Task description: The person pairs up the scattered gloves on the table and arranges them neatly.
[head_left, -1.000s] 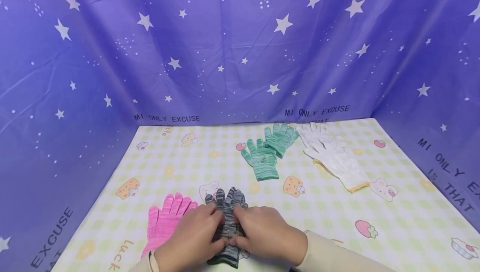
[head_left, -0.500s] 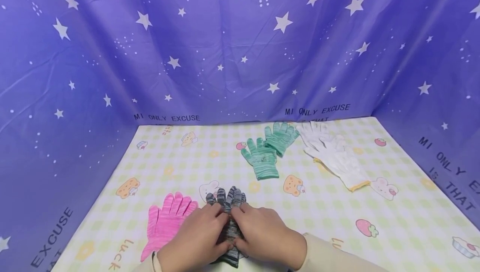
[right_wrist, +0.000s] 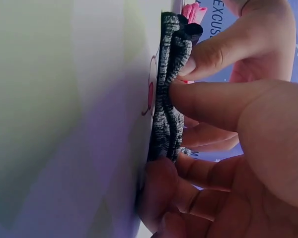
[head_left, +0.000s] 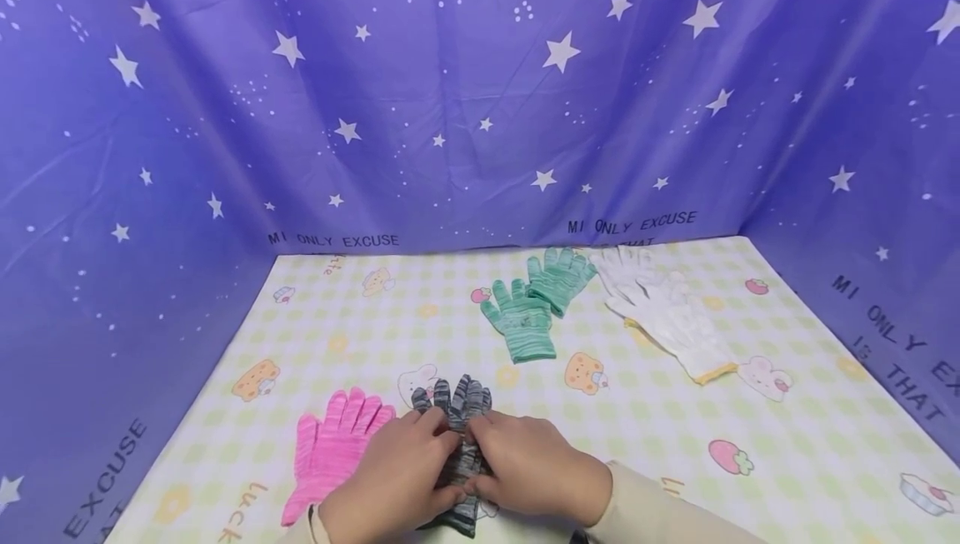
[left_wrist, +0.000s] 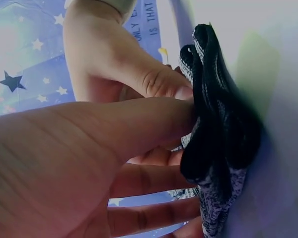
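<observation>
Black-and-grey knit gloves (head_left: 467,465) lie layered on the table near its front, fingers pointing away from me; two folded cuffs (left_wrist: 221,124) show in the left wrist view. My left hand (head_left: 405,469) grips their left side, thumb on top near the cuff and fingers curled at the edge. Opposite it, my right hand (head_left: 536,465) holds the right side the same way. Both thumb tips nearly meet over the layered fabric (right_wrist: 166,114). Just left of my left hand lies a pink glove (head_left: 330,452), partly covered by that hand.
Two green gloves (head_left: 525,331) overlap toward the back of the table. Right of them, white gloves (head_left: 675,323) with yellow-edged cuffs lie at a slant. A checked cloth (head_left: 637,461) covers the table, and purple star-printed curtains (head_left: 450,94) stand around it.
Both hands stay on the black-and-grey gloves. Compared with a second ago, their thumbs and fingers sit slightly closer together, covering more of the gloves. The other gloves have not moved.
</observation>
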A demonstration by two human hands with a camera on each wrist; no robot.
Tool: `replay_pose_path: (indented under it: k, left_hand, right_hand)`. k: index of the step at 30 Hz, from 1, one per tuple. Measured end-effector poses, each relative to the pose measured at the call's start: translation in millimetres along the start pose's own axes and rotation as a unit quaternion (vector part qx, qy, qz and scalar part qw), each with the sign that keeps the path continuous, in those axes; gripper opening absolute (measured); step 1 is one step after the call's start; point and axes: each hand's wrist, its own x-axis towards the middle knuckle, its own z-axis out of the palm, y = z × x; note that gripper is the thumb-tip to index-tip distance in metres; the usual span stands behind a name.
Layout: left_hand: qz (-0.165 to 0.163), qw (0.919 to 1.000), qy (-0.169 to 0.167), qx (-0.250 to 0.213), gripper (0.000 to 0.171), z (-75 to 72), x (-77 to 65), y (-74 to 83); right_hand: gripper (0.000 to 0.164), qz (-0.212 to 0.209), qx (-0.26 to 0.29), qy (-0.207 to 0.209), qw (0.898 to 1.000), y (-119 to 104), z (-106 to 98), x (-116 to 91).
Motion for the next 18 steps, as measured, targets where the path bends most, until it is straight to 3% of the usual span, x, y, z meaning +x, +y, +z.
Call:
replay_pose_path:
  k: [18]
  left_hand:
    - [-0.017,0.9995,0.001,-0.026,0.052,1.2,-1.0,-1.9]
  right_hand:
    - [0.042,-0.017,0.016,-0.015,1.000,4.7,1.8,0.2]
